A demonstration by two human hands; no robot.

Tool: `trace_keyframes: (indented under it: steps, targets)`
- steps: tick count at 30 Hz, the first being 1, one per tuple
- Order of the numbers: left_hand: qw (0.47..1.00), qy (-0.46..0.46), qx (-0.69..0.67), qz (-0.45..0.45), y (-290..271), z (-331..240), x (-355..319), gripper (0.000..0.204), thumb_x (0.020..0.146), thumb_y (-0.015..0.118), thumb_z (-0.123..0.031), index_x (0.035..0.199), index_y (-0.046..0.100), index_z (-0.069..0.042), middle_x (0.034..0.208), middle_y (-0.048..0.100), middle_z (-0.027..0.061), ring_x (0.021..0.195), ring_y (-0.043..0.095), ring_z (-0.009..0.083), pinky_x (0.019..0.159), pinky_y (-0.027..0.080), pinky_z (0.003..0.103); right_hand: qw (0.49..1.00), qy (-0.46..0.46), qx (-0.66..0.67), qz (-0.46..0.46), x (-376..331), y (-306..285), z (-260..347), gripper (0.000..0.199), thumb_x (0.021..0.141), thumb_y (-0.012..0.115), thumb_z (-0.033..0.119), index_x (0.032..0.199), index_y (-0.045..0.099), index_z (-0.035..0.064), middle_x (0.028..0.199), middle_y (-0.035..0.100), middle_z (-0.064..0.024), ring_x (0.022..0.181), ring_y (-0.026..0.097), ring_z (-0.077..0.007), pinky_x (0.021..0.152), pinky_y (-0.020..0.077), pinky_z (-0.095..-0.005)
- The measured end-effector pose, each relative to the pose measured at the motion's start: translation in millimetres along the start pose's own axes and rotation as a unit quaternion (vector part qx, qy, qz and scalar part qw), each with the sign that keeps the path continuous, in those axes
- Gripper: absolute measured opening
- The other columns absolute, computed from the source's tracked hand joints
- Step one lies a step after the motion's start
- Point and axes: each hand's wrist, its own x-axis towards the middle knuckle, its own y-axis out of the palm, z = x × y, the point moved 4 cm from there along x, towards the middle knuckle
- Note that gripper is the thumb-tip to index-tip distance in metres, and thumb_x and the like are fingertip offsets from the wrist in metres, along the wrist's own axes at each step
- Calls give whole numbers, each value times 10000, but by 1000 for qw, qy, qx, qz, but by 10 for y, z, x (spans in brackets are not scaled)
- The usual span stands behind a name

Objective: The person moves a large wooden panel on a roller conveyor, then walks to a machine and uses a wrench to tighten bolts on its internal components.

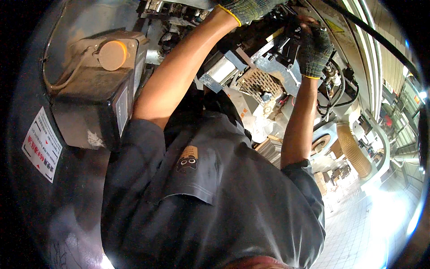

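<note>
My left hand (pixel 253 9), in a dark knitted work glove with a yellow cuff edge, reaches into the machine at the top of the head view. Its fingers are cut off by the picture's edge, so what it touches is hidden. My right hand (pixel 316 53), gloved alike, is at the dark machine parts on the upper right. Its fingers curl inward, and whatever they grip cannot be made out. Just left of it, several slim metal tools that look like wrenches (pixel 284 45) lie by a grey metal plate (pixel 268 65). Below them sits a slotted tan grate (pixel 259 86).
A grimy box-shaped tank (pixel 87 105) with an orange cap (pixel 113 55) stands close by my left arm. Black cables (pixel 342 92) loop beside my right wrist. A ribbed tan hose (pixel 353 148) hangs at the right. Cartons (pixel 329 181) stand on the floor beyond.
</note>
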Motion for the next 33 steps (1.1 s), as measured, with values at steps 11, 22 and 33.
trace_keyframes:
  steps: [11,22,33]
  targets:
    - [996,-88,-14,-22,-422,-168,26,97,882,609,-186,822,606,-110,843,634,134,831,627,347,752,497,476,993,21,39,-107,-41,165,-155,111,926,756,50,1017,693,49,989,746,-53,907,690,-153,881,527,-300]
    - [994,10,88,57,-128,-62,-63,72,881,546,-164,873,588,-107,951,618,127,938,606,306,844,506,413,995,57,-81,-29,-5,-35,51,225,934,786,271,1072,773,94,819,727,-33,777,663,-122,740,531,-288]
    - [995,100,27,7,-115,-45,52,76,864,543,-172,792,530,-150,846,578,79,879,589,264,909,489,382,995,29,-95,16,-30,-150,-18,223,961,751,148,1168,756,64,1036,778,-67,922,688,-132,857,538,-304]
